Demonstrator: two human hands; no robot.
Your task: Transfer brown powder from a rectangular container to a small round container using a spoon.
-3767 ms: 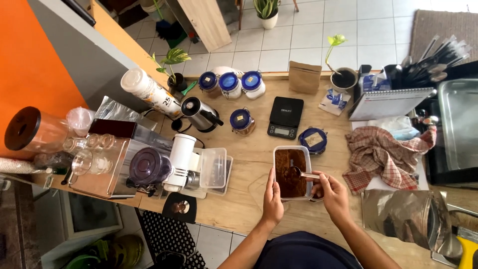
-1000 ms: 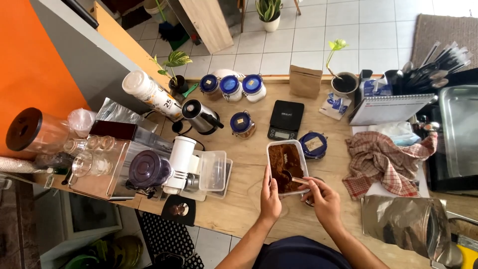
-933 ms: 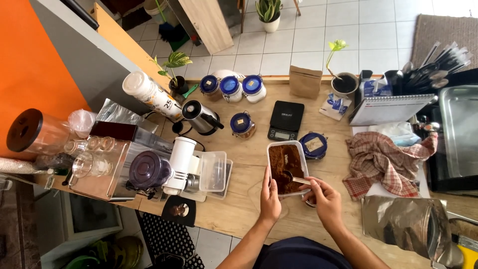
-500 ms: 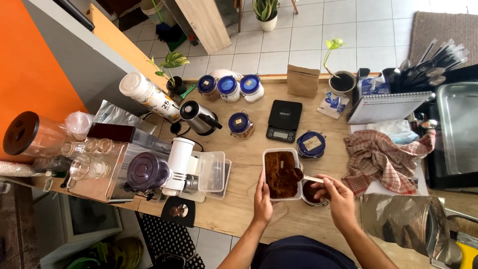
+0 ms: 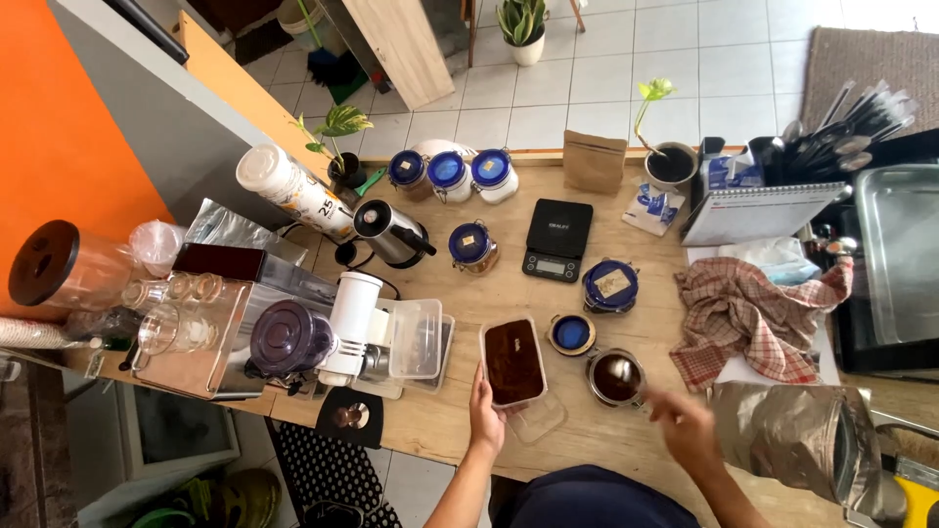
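1. Head view: the left hand point(image 5: 484, 422) steadies the near-left corner of the rectangular tub of brown grounds point(image 5: 513, 362), fingers curled against its wall, close to the desk's point(image 5: 460, 430) front edge.
2. The right hand point(image 5: 685, 427) is blurred; its fingers look pinched on a spoon point(image 5: 626, 376), though I cannot tell for sure.
3. A second ago that spoon was over the tub; now it is at the small round jar point(image 5: 616, 376), just right of the tub, so a scoop of grounds seems to be going across.
4. The jar's blue lid point(image 5: 571, 333) lies beside it, off; a checked cloth point(image 5: 743, 318) sits toward the right edge.
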